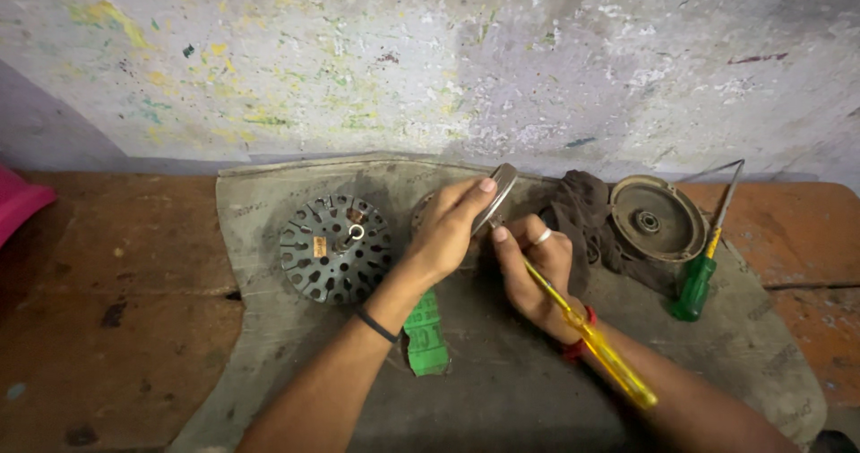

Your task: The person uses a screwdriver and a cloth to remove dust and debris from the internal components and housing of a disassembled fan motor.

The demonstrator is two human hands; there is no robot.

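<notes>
A round metal cover (pixel 498 195) is held on edge near the middle of the counter (pixel 116 283), gripped by the left hand (pixel 445 229), whose fingers (pixel 475 193) are closed over its upper rim while the thumb is hidden behind it. The right hand (pixel 536 269) is closed around a yellow-handled screwdriver (pixel 591 336), the index finger laid along the shaft and the tip brought up against the lower face of the cover — the exact point of contact cannot be made out. A ring is worn on one finger of the right hand, a red band (pixel 578 341) on its wrist, and a dark band (pixel 377 326) on the left wrist. All of this is set over a grey, worn mat (pixel 502 390) spread on the reddish-brown counter. To the left of the hands, a slotted, disc-shaped motor core (pixel 335 249) lies flat on the mat. A green strip of paper (pixel 425 336) lies beneath the left forearm. To the right, a dark rag (pixel 587 220) is bunched just beside the right hand, and a second round metal cover (pixel 657 217) lies open side up, touching the rag. A green-handled screwdriver (pixel 697 278) lies further right, its shaft pointing towards the paint-flecked wall (pixel 430 59). At the far left edge, a pink object (pixel 18 204) is only partly seen.
</notes>
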